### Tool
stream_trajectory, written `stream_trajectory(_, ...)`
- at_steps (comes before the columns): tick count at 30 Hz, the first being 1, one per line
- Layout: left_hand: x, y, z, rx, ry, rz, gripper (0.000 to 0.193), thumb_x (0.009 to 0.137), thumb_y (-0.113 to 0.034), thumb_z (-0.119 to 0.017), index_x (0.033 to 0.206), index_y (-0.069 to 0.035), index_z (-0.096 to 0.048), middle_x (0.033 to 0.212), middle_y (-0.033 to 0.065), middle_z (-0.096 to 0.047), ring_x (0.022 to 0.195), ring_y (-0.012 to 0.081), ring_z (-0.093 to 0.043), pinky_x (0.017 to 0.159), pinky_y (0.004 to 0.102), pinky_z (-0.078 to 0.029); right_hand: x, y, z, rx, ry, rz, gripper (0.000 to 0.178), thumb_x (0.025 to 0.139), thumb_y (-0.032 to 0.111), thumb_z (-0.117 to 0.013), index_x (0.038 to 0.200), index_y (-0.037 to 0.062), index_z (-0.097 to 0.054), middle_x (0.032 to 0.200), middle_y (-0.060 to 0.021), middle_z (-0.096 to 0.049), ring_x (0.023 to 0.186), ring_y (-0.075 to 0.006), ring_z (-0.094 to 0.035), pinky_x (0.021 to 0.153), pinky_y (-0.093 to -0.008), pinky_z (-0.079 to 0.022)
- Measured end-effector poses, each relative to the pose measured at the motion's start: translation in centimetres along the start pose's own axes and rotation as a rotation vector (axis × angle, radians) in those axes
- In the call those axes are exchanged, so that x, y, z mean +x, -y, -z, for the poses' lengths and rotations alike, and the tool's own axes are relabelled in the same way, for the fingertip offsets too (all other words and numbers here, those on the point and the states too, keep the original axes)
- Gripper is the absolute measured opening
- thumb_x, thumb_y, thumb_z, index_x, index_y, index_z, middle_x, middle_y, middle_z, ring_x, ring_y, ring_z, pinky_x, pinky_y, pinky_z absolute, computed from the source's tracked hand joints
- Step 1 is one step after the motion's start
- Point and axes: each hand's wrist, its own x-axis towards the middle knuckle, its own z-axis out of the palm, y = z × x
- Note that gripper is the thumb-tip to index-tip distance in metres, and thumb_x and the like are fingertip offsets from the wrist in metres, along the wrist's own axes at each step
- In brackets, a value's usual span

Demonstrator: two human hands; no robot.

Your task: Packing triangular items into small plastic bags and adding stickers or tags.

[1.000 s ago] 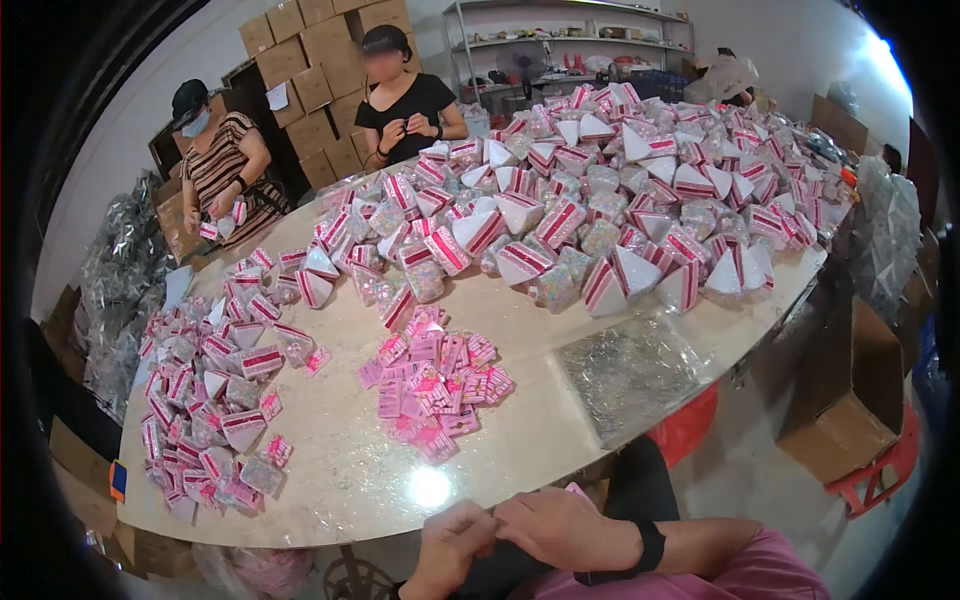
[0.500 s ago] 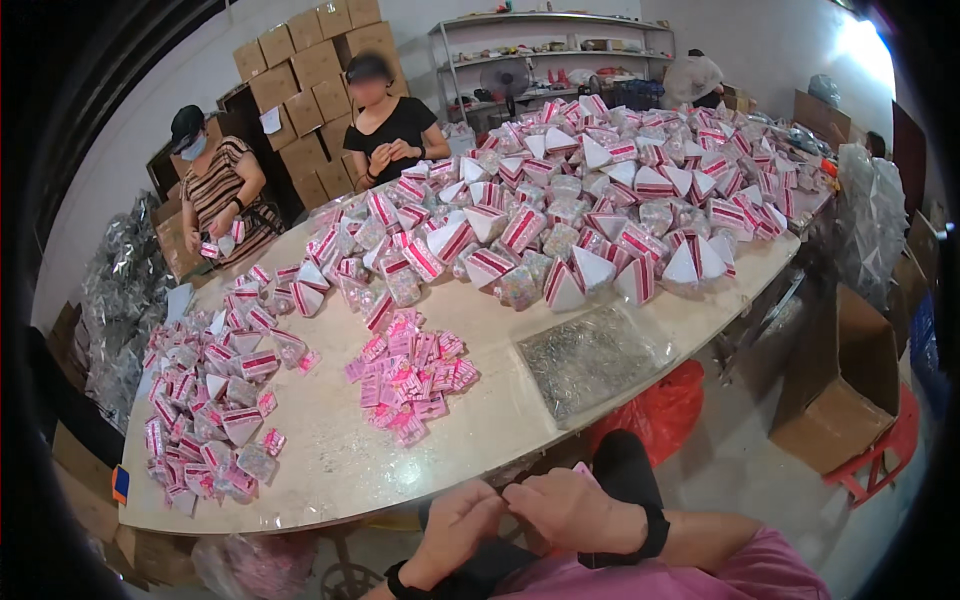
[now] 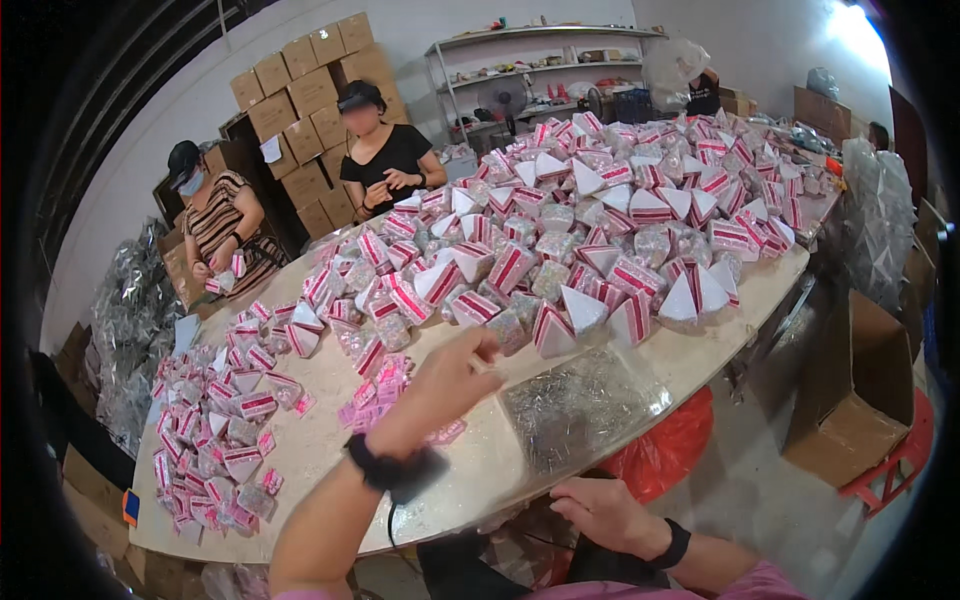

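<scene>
My left hand point(image 3: 450, 378) is stretched out over the table, in front of the heap of bagged packs. Its fingers are bent, with a gap before the thumb, and nothing shows in them. Just below and left of it lies a pile of small pink printed packets point(image 3: 372, 402), partly hidden by my wrist. My right hand point(image 3: 612, 517) is at the table's front edge, fingers and thumb apart, with nothing visible in it. Between the hands sits a shallow clear tray point(image 3: 648, 392) of small thin metal pieces point(image 3: 570, 415). Dark bands circle both wrists.
A large heap of clear bags with pink-and-white card tops point(image 3: 600, 215) covers the far side; a smaller heap point(image 3: 215, 440) lies left. Two people stand across the table. An open carton point(image 3: 850, 385) rests on a red stool point(image 3: 905, 450); a red bag point(image 3: 665, 445) hangs below the edge.
My hands were together low before my body, pinching, with a bit of pink showing by the right. They have parted: the left has moved up over the table, the right slightly right.
</scene>
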Motion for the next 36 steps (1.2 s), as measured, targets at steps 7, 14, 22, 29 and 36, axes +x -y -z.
stream_trajectory(7, 12.3, 2.3, -7.0, 0.479, 0.156, -0.149, 0.06, 0.071, -0.024, -0.069, 0.121, -0.001, -0.047, 0.125, 0.0222, -0.046, 0.116, 0.0371, -0.045, 0.097, 0.0401, -0.04, -0.6, -1.8, 1.9, 0.12, -0.061, -0.12, 0.016, 0.082, 0.009, -0.063, 0.095, -0.0001, -0.061, 0.078, -0.0152, -0.063, 0.071, -0.0253, -0.064, 0.062, -0.0315, -0.05)
stream_trajectory(14, 13.9, 6.6, -8.6, 0.524, 0.03, -0.161, 0.05, 0.07, -0.03, -0.072, 0.101, 0.004, -0.05, 0.11, 0.0235, -0.049, 0.097, 0.0388, -0.055, 0.082, 0.0444, -0.046, -0.4, -2.7, 3.3, 0.204, 0.013, -0.316, 0.018, 0.083, 0.011, -0.063, 0.098, 0.0015, -0.061, 0.074, -0.0107, -0.063, 0.064, -0.0158, -0.061, 0.059, -0.0283, -0.049)
stream_trajectory(22, 4.4, 5.2, 1.7, -0.228, -0.436, 0.231, 0.056, 0.073, -0.012, -0.068, 0.123, 0.003, -0.046, 0.114, 0.014, -0.056, 0.1, 0.0259, -0.057, 0.084, 0.0327, -0.048, -0.3, -2.5, 2.7, 0.447, 0.101, -0.456, 0.017, 0.086, 0.009, -0.06, 0.1, 0.0008, -0.061, 0.074, -0.0038, -0.062, 0.066, -0.0082, -0.057, 0.06, -0.0239, -0.047)
stream_trajectory(29, -9.3, 5.9, -0.1, -1.387, -0.699, 0.115, 0.037, 0.087, 0.0, -0.047, 0.123, 0.007, -0.04, 0.116, 0.0169, -0.053, 0.103, 0.0258, -0.056, 0.089, 0.0365, -0.05, 1.1, -1.2, -0.3, 0.574, 0.275, -0.344, 0.017, 0.087, 0.011, -0.06, 0.099, -0.0014, -0.06, 0.073, -0.0002, -0.059, 0.067, -0.0045, -0.053, 0.062, -0.0213, -0.045)
stream_trajectory(36, -17.3, 0.4, -4.5, -1.905, -0.645, 0.395, 0.017, 0.085, -0.016, -0.054, 0.098, -0.007, -0.058, 0.092, 0.0117, -0.061, 0.075, 0.0282, -0.055, 0.059, 0.0362, -0.044, 4.1, 1.9, -3.7, 0.756, 0.245, -0.381, 0.015, 0.088, 0.014, -0.056, 0.093, 0.0006, -0.059, 0.065, 0.0004, -0.054, 0.059, -0.0048, -0.05, 0.052, -0.0202, -0.04)
